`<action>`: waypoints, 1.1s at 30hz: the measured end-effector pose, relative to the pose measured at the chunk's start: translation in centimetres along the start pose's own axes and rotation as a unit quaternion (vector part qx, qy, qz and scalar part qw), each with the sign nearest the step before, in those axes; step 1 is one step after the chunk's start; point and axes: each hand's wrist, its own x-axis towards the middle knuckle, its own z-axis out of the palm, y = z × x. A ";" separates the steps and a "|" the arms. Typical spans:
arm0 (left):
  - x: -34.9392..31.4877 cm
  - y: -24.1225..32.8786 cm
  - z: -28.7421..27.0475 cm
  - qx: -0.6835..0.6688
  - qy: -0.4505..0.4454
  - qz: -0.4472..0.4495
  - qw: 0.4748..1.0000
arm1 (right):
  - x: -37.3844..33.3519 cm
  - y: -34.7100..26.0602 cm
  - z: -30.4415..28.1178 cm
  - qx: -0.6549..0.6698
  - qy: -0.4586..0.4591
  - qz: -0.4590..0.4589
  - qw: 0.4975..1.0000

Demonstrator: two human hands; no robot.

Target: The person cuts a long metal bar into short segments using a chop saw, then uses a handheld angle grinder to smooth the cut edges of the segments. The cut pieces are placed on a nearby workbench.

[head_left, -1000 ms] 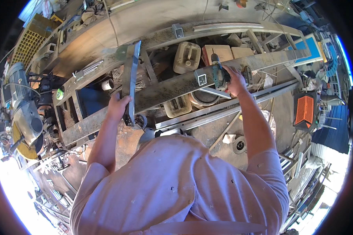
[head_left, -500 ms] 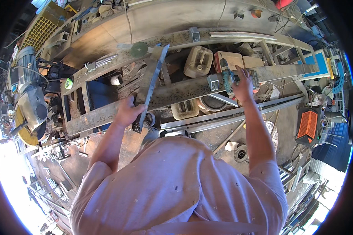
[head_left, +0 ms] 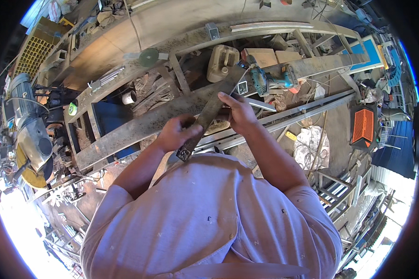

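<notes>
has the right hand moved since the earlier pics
Yes: the right hand has left the drill and now holds the metal bar, having moved left and toward the person relative to the short square tube.

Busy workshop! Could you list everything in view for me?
Metal bar: one, dark, centre.
Drill: one, teal, right of centre.
Metal frame: one, grey-brown, across the middle.
Plastic jug: at least one, beige, seen through the frame.
Cardboard box: at least one, brown, beyond the drill.
Tube pieces: at least two, silver, on the frame.
Disc: one, green, frame's far side.
Machine: one, grey and yellow, far left.
Case: one, orange and black, right side.
Board: one, blue, frame's right end.
Everything smaller: too jumbled to count.
Shirt: one, pale, bottom.
Left hand: one, bare, bar's near part.
Right hand: one, bare, farther up the bar.
</notes>
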 end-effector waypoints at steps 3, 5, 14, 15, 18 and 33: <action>-0.7 -4.2 0.0 -0.221 0.049 -0.080 0.971 | -0.9 -0.8 -0.2 -0.005 0.022 -0.016 1.000; -1.0 -7.1 0.0 -0.287 0.018 -0.191 0.938 | -1.4 -1.3 0.1 -0.019 0.029 -0.044 0.998; -0.2 -9.5 4.1 -0.664 -0.108 -0.142 0.726 | -5.5 -2.7 3.9 -0.181 -0.068 -0.209 0.959; -0.3 -9.2 4.1 -0.666 -0.086 -0.166 0.722 | -6.1 -2.7 4.5 -0.181 -0.077 -0.208 0.958; -0.4 -8.4 4.0 -0.681 -0.032 -0.216 0.699 | -7.6 -2.9 5.8 -0.230 -0.089 -0.202 0.948; 0.3 -9.2 5.2 -0.636 0.044 -0.239 0.732 | -9.2 -1.2 6.8 -0.306 -0.084 -0.258 0.913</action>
